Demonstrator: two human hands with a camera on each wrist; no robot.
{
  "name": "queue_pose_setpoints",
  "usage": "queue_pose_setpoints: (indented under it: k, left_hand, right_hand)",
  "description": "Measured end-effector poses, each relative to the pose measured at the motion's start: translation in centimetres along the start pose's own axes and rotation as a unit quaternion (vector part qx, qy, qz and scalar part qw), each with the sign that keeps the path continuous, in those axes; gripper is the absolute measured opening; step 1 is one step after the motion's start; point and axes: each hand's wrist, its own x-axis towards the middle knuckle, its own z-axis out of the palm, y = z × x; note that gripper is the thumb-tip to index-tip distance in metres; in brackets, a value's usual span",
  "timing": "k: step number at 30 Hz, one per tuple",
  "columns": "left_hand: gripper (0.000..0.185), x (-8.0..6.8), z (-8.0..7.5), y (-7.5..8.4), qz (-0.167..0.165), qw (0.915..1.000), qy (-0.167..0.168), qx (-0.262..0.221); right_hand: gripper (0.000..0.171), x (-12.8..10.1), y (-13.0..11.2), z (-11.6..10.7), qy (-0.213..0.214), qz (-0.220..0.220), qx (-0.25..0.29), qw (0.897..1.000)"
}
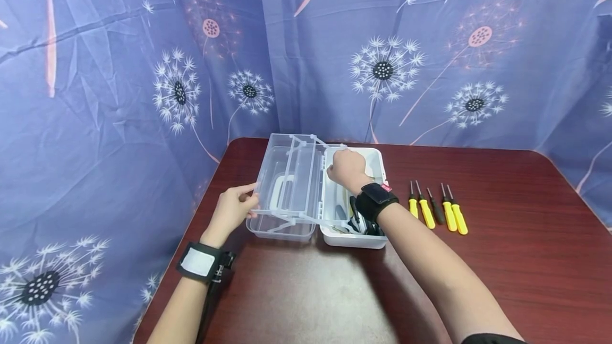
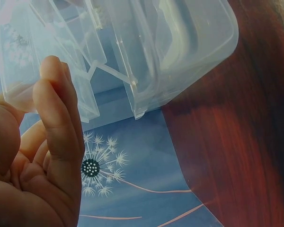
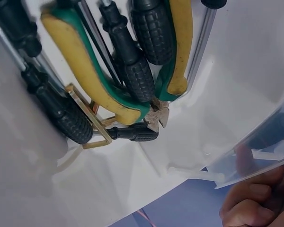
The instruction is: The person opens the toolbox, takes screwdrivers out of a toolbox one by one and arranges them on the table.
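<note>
While swung open over the white toolbox [image 1: 377,161] on the tabletop [image 1: 502,259]: clear tray [image 1: 291,185], steadied by left hand [image 1: 232,211] pinching its edge, right hand [image 1: 346,168] gripping its far rim; screwdrivers [image 1: 437,208] alongside.

Under your right hand [image 1: 348,168] you have a white, smooth plastic toolbox [image 1: 377,159]; your left hand [image 1: 232,208] steadies its clear glossy plastic lid [image 1: 287,185]. Beneath lies a polished wood-look table [image 1: 502,259]; knurled black screwdriver handles [image 3: 142,78] look matt.
</note>
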Motion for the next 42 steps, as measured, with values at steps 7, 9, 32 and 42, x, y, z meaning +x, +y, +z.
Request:
queue_pose_setpoints:
  k: [7, 9, 32, 42]
  left_hand:
    - [0.044, -0.1, -0.3, -0.2, 0.004, 1.0, 0.005, 0.003]
    - [0.044, -0.1, -0.3, -0.2, 0.002, 1.0, 0.007, 0.001]
    - [0.043, 0.2, 0.1, -0.3, -0.003, 1.0, -0.001, 0.002]
    - [0.043, 0.3, 0.1, -0.1, 0.003, 0.9999, -0.004, 0.011]
  right_hand:
    - [0.039, 0.1, -0.2, 0.4, 0.0, -0.002, 0.005, 1.0]
    - [0.038, 0.2, -0.3, 0.4, 0.0, 0.0, 0.005, 1.0]
    - [0.03, 0.9, 0.0, 0.7, -0.011, 0.019, 0.001, 1.0]
    - [0.036, 0.7, 1.0, -0.2, -0.026, 0.029, 0.069, 0.997]
